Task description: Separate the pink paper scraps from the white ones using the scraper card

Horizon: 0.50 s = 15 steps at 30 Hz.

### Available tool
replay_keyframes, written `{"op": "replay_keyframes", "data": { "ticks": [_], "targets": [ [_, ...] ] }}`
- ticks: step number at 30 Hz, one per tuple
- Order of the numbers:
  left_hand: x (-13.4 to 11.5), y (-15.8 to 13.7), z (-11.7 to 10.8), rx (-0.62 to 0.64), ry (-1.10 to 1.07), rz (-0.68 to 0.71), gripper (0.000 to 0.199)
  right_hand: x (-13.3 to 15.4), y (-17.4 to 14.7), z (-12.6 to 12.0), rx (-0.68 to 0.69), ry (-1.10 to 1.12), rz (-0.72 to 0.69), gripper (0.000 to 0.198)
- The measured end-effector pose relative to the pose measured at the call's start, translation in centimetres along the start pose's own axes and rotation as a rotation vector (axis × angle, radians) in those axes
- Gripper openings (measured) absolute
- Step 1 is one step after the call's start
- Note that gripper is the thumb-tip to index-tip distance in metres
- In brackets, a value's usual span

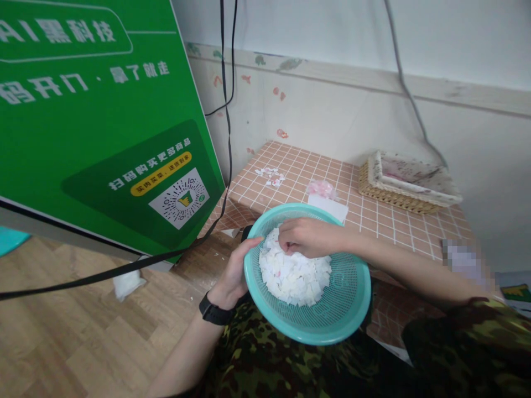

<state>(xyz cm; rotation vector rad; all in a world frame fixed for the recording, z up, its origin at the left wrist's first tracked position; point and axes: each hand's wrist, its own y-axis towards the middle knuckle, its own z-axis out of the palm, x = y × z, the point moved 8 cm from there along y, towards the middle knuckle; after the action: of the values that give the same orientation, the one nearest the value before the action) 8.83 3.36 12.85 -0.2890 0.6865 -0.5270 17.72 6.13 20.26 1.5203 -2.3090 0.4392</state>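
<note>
A turquoise plastic colander (pixel 348 287) rests tilted over my lap. In its left part lies a heap of small white paper scraps (pixel 298 279), a few with pink marks. My left hand (pixel 237 271), with a black watch on its wrist, is closed on the colander's left rim; its thumb lies over the edge and its other fingers are hidden beneath. Inside the colander, my right hand (pixel 301 236) reaches in from the right with curled fingers pinched together at the top of the heap. Its fingertips touch the scraps and are partly hidden.
Behind the colander stands a table with a brown checked cloth (pixel 290 160). On it are loose paper bits (pixel 271 176), a pink bundle (pixel 321 189), a white sheet (pixel 329 207) and a lined wicker basket (pixel 398 188). A green cabinet (pixel 103 121) and a black strap (pixel 161 257) are at left.
</note>
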Motion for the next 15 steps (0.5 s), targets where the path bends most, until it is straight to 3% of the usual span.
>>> {"op": "replay_keyframes", "data": {
  "ticks": [5,9,12,15],
  "targets": [
    [0.1,0.1,-0.3,0.01,-0.01,-0.008,0.015,-0.5,-0.3,-1.3,-0.054,0.105,0.039,0.009],
    [0.2,0.1,-0.9,-0.015,0.007,-0.009,0.019,-1.9,-1.6,-4.5,-0.148,0.171,0.13,0.015],
    [-0.1,0.0,-1.3,-0.049,0.017,0.017,0.018,-5.0,-3.3,-8.0,-0.309,0.139,0.226,0.017],
    [-0.7,-0.3,-1.6,-0.08,0.027,0.045,0.016,-10.7,-5.7,-10.4,-0.48,0.026,0.432,0.012]
  ]
}}
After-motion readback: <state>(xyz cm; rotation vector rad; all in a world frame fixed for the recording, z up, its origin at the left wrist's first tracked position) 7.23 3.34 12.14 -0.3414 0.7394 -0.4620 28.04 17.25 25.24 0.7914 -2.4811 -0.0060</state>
